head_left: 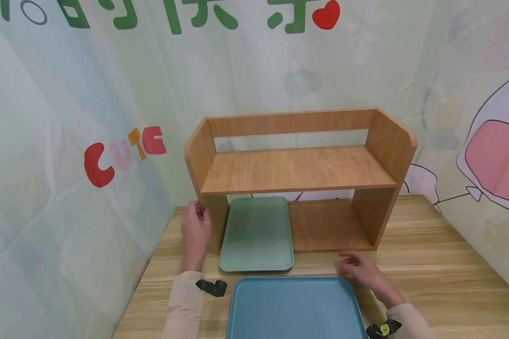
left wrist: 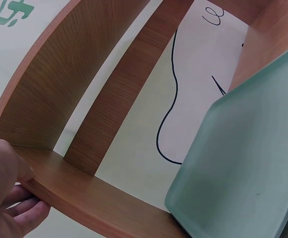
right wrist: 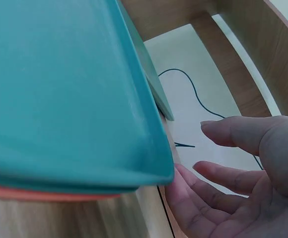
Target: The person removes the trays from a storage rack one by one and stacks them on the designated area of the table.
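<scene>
A two-tier wooden desk shelf (head_left: 299, 167) stands on the table. My left hand (head_left: 196, 230) is at the front edge of its left side panel, and in the left wrist view that hand (left wrist: 7, 193) pinches the edge between thumb and fingers. A green tray (head_left: 256, 235) leans in the left part of the lower tier, its front end sticking out. Close to the front lies a blue tray (head_left: 297, 308). Beside its far right corner is my right hand (right wrist: 233, 178), holding nothing, fingers loosely bent and thumb apart.
Under the blue tray, a red-orange tray edge (right wrist: 49, 192) shows in the right wrist view. The wooden table (head_left: 432, 263) meets printed cloth walls (head_left: 89, 226) at the left, back and right.
</scene>
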`<state>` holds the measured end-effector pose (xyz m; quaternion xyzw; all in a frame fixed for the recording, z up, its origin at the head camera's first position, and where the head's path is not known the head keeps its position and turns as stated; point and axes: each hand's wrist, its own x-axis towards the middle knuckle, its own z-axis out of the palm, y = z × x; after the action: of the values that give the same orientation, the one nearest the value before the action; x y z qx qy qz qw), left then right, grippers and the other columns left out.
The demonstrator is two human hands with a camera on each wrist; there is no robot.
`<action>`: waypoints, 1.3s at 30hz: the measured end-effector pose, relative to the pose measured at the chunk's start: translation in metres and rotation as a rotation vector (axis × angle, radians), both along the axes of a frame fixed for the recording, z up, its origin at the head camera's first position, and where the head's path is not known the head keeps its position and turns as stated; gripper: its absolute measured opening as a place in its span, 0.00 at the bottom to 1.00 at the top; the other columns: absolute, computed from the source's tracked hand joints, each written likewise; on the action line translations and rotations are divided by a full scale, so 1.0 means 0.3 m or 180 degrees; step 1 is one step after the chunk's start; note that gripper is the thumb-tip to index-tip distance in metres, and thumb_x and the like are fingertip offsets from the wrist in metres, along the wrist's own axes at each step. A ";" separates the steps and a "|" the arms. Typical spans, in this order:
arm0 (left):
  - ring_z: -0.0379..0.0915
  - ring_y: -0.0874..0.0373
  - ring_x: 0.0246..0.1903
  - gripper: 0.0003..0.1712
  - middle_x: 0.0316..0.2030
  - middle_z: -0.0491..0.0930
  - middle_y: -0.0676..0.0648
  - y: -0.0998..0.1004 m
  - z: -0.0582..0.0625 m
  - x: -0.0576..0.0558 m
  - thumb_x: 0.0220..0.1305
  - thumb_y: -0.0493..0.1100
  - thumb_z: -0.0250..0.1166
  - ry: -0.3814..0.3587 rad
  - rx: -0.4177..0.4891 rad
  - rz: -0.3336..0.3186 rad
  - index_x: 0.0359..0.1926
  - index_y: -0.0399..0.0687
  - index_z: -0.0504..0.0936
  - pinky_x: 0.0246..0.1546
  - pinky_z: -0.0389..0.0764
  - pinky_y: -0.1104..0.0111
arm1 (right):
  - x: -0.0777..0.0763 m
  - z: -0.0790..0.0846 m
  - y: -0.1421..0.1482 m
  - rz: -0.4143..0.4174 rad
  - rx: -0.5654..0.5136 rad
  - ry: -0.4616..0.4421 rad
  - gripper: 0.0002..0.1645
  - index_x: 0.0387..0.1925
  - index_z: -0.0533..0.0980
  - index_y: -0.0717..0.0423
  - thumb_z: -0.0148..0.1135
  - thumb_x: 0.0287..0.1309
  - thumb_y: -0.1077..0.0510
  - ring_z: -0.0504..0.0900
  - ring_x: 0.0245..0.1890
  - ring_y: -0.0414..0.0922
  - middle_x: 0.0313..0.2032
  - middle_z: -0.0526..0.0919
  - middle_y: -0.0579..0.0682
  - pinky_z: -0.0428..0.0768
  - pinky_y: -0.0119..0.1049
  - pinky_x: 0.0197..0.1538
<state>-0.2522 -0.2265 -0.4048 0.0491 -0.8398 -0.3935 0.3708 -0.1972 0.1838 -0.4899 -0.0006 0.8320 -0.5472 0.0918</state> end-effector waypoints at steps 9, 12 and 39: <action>0.79 0.41 0.38 0.09 0.40 0.79 0.33 0.005 0.004 0.003 0.64 0.32 0.58 0.0025 -0.0018 0.0019 0.45 0.33 0.74 0.40 0.82 0.53 | -0.023 0.006 -0.028 0.0015 -0.0051 -0.0036 0.34 0.63 0.63 0.66 0.62 0.60 0.57 0.81 0.41 0.47 0.48 0.77 0.62 0.83 0.39 0.43; 0.79 0.41 0.38 0.09 0.39 0.80 0.33 0.004 0.004 0.003 0.64 0.32 0.58 0.0041 -0.0013 0.0025 0.44 0.33 0.74 0.40 0.83 0.53 | -0.035 0.008 -0.040 0.0048 -0.0106 -0.0015 0.34 0.64 0.63 0.66 0.62 0.60 0.57 0.81 0.41 0.47 0.49 0.77 0.62 0.83 0.40 0.43; 0.79 0.42 0.39 0.09 0.40 0.79 0.33 0.006 0.002 0.002 0.64 0.32 0.58 -0.0015 -0.0009 0.0034 0.45 0.33 0.74 0.40 0.82 0.53 | -0.097 -0.008 -0.185 0.0155 -0.0423 -0.0174 0.35 0.66 0.61 0.62 0.61 0.60 0.60 0.81 0.42 0.47 0.49 0.76 0.60 0.83 0.44 0.46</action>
<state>-0.2516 -0.2248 -0.4043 0.0540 -0.8410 -0.3902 0.3709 -0.2263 0.1283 -0.4923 -0.0120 0.7907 -0.5987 0.1275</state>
